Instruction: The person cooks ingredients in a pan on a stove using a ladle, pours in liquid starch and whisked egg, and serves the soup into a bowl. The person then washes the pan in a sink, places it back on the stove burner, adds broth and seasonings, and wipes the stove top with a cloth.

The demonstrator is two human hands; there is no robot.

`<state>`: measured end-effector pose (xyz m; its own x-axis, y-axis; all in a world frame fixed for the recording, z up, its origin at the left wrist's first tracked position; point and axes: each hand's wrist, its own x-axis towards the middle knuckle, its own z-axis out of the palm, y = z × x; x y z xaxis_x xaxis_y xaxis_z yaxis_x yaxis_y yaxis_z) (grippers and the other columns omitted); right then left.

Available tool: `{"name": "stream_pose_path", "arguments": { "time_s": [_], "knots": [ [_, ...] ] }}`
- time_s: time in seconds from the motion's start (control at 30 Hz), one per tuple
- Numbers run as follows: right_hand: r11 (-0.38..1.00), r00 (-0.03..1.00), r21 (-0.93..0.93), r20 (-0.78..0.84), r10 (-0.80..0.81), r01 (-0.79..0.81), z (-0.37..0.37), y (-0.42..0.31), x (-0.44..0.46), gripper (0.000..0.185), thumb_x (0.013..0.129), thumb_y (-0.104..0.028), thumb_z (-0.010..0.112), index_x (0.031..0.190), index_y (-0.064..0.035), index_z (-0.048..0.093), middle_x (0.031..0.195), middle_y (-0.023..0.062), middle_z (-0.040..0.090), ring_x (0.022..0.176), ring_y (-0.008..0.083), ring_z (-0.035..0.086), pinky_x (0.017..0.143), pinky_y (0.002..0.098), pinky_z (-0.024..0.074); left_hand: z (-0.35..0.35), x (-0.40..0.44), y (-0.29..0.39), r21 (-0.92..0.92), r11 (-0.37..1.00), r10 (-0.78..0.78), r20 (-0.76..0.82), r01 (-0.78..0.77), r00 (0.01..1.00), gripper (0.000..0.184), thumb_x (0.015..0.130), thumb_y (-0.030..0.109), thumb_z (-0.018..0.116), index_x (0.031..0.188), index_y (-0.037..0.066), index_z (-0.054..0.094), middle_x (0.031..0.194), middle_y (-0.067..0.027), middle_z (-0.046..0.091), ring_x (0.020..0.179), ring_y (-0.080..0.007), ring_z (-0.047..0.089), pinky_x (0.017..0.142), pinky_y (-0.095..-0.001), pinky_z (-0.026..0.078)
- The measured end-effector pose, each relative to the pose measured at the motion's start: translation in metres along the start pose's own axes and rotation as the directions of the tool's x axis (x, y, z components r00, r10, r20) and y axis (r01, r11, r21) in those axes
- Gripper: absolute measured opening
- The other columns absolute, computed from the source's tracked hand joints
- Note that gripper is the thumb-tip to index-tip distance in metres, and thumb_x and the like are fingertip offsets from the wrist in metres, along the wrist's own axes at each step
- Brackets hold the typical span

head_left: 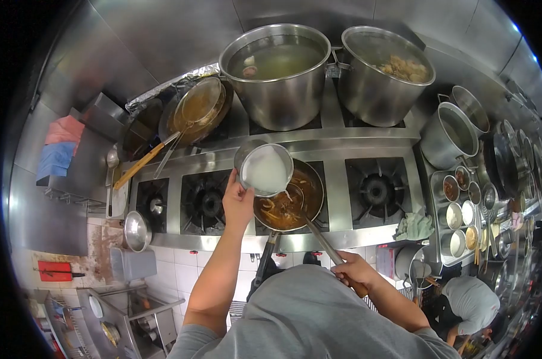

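Note:
My left hand (238, 202) grips the rim of a metal bowl (265, 170) holding white liquid. The bowl is tilted over the left edge of a pan (316, 179), with a little white at its lower right rim. In the pan is brown sauce with pieces of food (277, 210). My right hand (353, 272) is closed on the wooden handle of a ladle (326, 244), whose head rests in the sauce. The pan sits on a burner, its dark handle (265, 258) pointing towards me.
Two large stockpots (283, 99) (372, 96) stand behind the burners. A strainer (202, 102) lies over a wok at back left. Ingredient containers (454, 216) fill a tray at right, beside a green cloth (414, 227). Another person (471, 302) bends at lower right.

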<state>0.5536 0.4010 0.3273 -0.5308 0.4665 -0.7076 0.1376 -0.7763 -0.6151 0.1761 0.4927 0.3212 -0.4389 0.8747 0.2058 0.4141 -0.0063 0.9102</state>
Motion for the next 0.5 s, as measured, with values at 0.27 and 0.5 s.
{"name": "stream_pose_path", "arguments": {
  "time_s": [0.27, 0.5],
  "knots": [
    [0.756, 0.940, -0.644, -0.174, -0.295, 0.118, 0.013, -0.021, -0.012, 0.066, 0.086, -0.017, 0.067, 0.148, -0.0081, 0.046, 0.080, 0.0242, 0.068, 0.072, 0.0364, 0.069, 0.070, 0.0449, 0.0545, -0.002, 0.002, 0.005, -0.013, 1.000, 0.023, -0.016, -0.023, 1.000, 0.026, 0.082, -0.001, 0.068, 0.068, 0.000, 0.046, 0.150, -0.0345, 0.043, 0.141, -0.0356, 0.047, 0.087, -0.0323, 0.050],
    [0.388, 0.853, -0.913, -0.302, -0.426, -0.129, 0.010, -0.024, -0.004, 0.077, 0.087, -0.022, 0.062, 0.157, -0.0128, 0.032, 0.087, 0.0312, 0.068, 0.085, 0.0485, 0.067, 0.082, 0.0564, 0.0515, -0.002, 0.004, 0.003, -0.017, 0.999, 0.027, -0.036, -0.028, 0.999, 0.027, 0.082, -0.002, 0.068, 0.068, 0.000, 0.046, 0.150, -0.0356, 0.043, 0.144, -0.0365, 0.044, 0.090, -0.0329, 0.049]
  ]
}}
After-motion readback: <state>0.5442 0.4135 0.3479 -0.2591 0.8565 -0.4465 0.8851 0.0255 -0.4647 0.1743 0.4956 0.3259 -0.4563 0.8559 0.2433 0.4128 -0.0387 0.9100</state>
